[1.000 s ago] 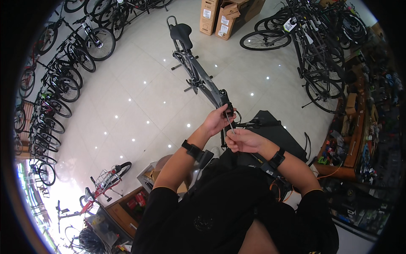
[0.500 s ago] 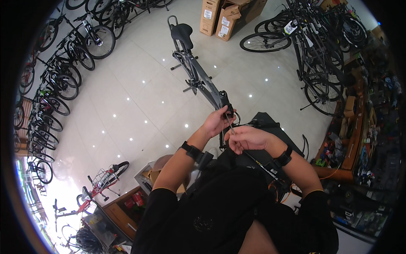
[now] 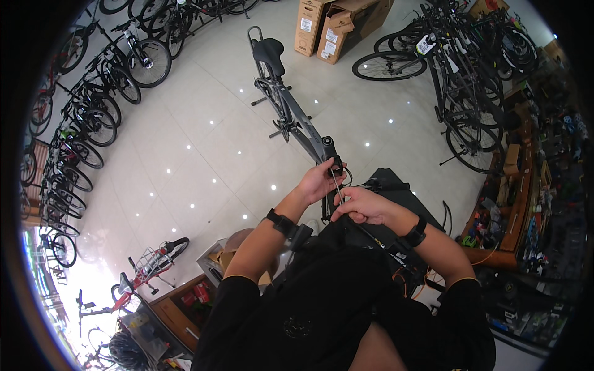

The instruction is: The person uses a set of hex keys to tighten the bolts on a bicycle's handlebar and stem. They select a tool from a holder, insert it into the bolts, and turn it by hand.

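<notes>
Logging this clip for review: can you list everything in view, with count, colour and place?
bicycle frame: one, dark grey, black saddle, centre, in front of the person
thin cable: one, pale, between both hands at the frame's front
parked bicycles: many, mostly dark, left and right edges
cardboard boxes: several, brown, top centre
small bicycle with basket: one, red, lower left
tiled floor: pale, glossy
wristbands: two, black
left hand: on the frame's front end
right hand: gripping the cable

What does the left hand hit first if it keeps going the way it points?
The left hand points up and away, toward the black front end of the bike frame, which its fingertips already seem to touch. That comes first, probably; depth is unclear here.
</notes>
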A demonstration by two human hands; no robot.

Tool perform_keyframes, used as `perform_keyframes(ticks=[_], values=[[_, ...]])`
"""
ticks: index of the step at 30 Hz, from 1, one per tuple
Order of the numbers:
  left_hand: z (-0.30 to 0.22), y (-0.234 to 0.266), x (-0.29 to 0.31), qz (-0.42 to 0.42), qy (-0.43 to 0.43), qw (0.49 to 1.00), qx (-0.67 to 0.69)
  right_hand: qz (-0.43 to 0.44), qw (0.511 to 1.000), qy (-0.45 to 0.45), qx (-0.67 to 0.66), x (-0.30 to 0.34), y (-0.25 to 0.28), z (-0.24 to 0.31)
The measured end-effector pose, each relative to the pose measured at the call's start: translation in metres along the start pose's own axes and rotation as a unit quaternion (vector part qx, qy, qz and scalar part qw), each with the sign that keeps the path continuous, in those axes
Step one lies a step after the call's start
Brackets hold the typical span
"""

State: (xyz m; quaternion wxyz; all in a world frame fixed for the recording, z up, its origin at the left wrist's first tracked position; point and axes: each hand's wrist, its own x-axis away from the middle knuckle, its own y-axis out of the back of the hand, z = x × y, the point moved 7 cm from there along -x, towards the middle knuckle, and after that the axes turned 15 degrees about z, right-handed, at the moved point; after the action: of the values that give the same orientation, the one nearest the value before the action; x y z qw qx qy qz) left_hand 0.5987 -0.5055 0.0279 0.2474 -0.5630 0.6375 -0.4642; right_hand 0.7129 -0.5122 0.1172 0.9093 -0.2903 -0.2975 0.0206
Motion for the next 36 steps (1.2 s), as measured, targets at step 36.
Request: perform_keyframes(ticks=[36], values=[[-0.002,-0.002,-0.001,0.039,-0.008,0.999,0.017,-0.106,0.97,0.029,0.218,-0.017,0.002,-0.001]])
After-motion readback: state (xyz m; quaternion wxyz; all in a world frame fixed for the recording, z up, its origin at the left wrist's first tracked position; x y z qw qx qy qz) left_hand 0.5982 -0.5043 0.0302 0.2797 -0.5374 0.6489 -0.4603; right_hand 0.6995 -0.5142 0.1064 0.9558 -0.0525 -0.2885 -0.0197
